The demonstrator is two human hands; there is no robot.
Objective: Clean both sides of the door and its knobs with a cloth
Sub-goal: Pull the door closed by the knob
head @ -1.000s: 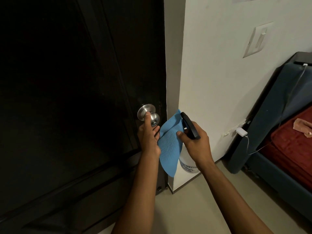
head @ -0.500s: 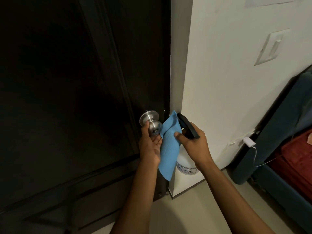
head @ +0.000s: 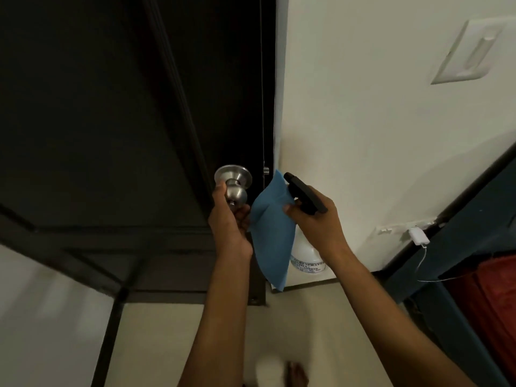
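Observation:
A dark wooden door [head: 111, 121] fills the left of the view, shut against a white wall. Its steel knob [head: 234, 185] sits near the door's right edge. My left hand [head: 231, 222] grips the knob from below, fingers curled round the ball. My right hand [head: 315, 219] holds a white spray bottle [head: 305, 255] by its black trigger head [head: 304, 195]. The same hand pinches a blue cloth [head: 272, 236], which hangs down between my two hands. The bottle's body is partly hidden behind the cloth and my wrist.
A light switch plate [head: 469, 54] is on the white wall [head: 363, 121] at upper right. A white charger [head: 417, 236] with a thin cable is plugged in low on the wall. Dark blue furniture [head: 474, 219] with red fabric [head: 491, 297] stands at right. My foot [head: 282, 372] shows on the beige floor.
My left hand has slid from touching the knob's front to gripping it from below. The view has tilted down, so the floor and my foot now show. My right hand still holds bottle and cloth.

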